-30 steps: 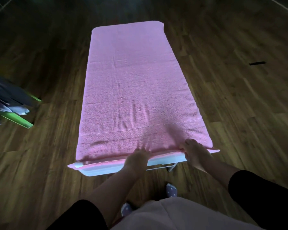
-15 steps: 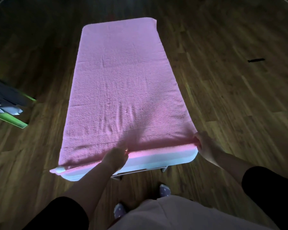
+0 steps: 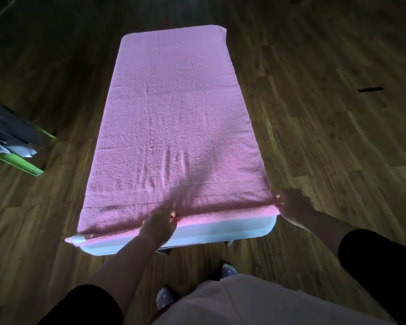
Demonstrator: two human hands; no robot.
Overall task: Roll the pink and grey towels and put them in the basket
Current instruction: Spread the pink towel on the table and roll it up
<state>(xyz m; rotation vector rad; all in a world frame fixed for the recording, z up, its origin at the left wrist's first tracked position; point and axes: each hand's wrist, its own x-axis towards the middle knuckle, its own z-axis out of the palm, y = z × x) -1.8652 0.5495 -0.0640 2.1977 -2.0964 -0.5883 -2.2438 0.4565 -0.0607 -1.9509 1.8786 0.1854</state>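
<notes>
Status: early, no roll started.

Near end: left hand (image 3: 158, 222) sits on the near hem of the pink towel (image 3: 174, 113), a bit left of centre. Its fingers are curled over the edge, and it looks like it's pinching the hem. Right hand (image 3: 291, 202) is at the near right corner, fingertips nipped onto the corner of the cloth. Both hands touch the towel, well apart along the same hem. A thin fold of hem is lifted along the near edge of the white surface (image 3: 220, 231), and a bare strip of the surface shows below it. Near left corner of the towel hangs just past the surface corner.

Mid to far: the towel lies flat and lengthwise, covering nearly the whole top and running straight away from the hands. A few creases fan out just ahead of the left hand; the rest is smooth to the far end.

Off to the left on the floor (image 3: 338, 148): grey fabric (image 3: 7, 127) in a green-edged holder (image 3: 21, 164). Likely the grey towel and basket, but it's blurred and cropped, so can't confirm.

Remaining: roll pink, put it in the basket, then the same for grey.
</notes>
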